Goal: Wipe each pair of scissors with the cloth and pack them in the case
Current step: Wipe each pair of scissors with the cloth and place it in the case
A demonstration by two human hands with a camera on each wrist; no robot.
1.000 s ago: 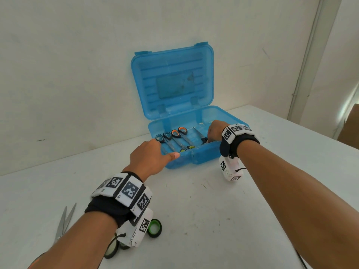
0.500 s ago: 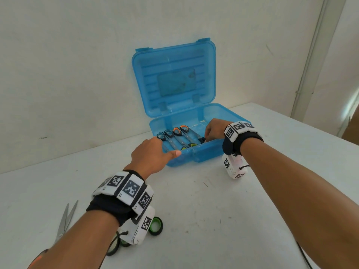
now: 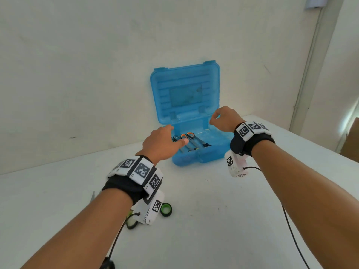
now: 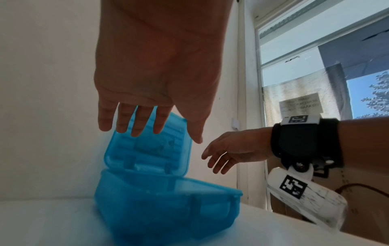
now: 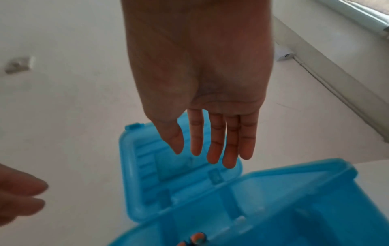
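Note:
The blue plastic case (image 3: 196,157) stands open against the wall with its lid (image 3: 185,94) upright. Several scissors (image 3: 189,141) with blue and orange handles lie side by side in its base. My left hand (image 3: 162,142) hovers over the case's left front corner with straight fingers (image 4: 136,123) and holds nothing. My right hand (image 3: 223,118) is raised over the base's right side, near the lid's lower right corner, with loose, empty fingers (image 5: 214,143). An orange handle (image 5: 197,237) shows in the right wrist view. No cloth is in view.
On the white table (image 3: 213,220), two black-and-green rings (image 3: 166,209) that look like scissor handles lie under my left wrist. A steel blade tip (image 3: 92,197) pokes out left of that forearm. The wall stands right behind the case; a table edge runs along the right.
My right hand has come up out of the case's base and now hangs near the lid. My left hand has risen from the case's front edge to over its left corner.

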